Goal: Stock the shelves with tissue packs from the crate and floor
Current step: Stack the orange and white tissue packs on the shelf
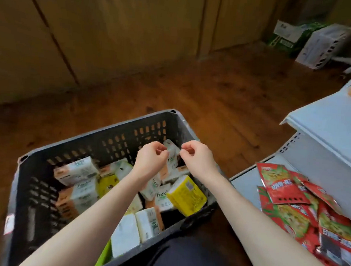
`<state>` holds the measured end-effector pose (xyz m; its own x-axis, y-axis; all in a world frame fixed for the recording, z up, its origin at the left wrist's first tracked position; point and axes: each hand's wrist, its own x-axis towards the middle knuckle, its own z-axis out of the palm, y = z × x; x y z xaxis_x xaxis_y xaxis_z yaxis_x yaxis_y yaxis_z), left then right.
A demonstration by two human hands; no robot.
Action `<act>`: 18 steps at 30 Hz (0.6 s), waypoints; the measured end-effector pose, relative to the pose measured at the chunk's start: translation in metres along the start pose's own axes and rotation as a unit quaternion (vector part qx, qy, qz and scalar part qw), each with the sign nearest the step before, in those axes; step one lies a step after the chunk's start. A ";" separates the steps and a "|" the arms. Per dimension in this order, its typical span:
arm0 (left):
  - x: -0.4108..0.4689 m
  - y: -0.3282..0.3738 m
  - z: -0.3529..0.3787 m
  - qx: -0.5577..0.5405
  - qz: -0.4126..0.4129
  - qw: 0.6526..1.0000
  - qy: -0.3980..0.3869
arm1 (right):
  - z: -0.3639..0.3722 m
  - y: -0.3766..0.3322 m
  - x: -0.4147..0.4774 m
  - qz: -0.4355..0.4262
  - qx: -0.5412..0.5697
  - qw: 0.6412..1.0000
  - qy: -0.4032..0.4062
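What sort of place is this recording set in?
Probably a small shop or its stockroom: a grey crate full of tissue packs, pale metal shelving holding red snack packets, and printed cartons beyond.

Dim, warm indoor light, soft overall blur, wide-angle bending at the edges, and faint shadows inside the crate (pixel 100 136).
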<state>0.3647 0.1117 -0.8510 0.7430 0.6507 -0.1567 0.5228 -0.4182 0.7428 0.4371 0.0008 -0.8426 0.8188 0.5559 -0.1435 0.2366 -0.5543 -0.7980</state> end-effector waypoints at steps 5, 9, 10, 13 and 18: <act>0.037 -0.059 0.024 0.026 -0.103 0.994 -0.005 | 0.058 0.034 0.054 0.091 -0.074 0.987 -0.108; 0.063 -0.088 0.052 0.060 -0.133 0.989 -0.023 | 0.086 0.054 0.082 0.151 -0.103 0.966 -0.181; 0.067 -0.093 0.059 0.072 -0.130 0.989 -0.028 | 0.092 0.059 0.086 0.159 -0.097 0.963 -0.195; 0.074 -0.101 0.069 0.094 -0.108 0.990 -0.011 | 0.105 0.068 0.088 0.166 -0.065 0.960 -0.218; 0.067 -0.080 0.054 -0.013 -0.099 0.992 0.078 | 0.093 0.063 0.079 0.148 0.014 0.968 -0.201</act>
<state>0.3955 0.1543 -0.9565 0.5522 0.8092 -0.2006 0.6401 -0.2573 0.7240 0.4677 0.0673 -0.9581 0.5778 0.5741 -0.5802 0.0032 -0.7124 -0.7018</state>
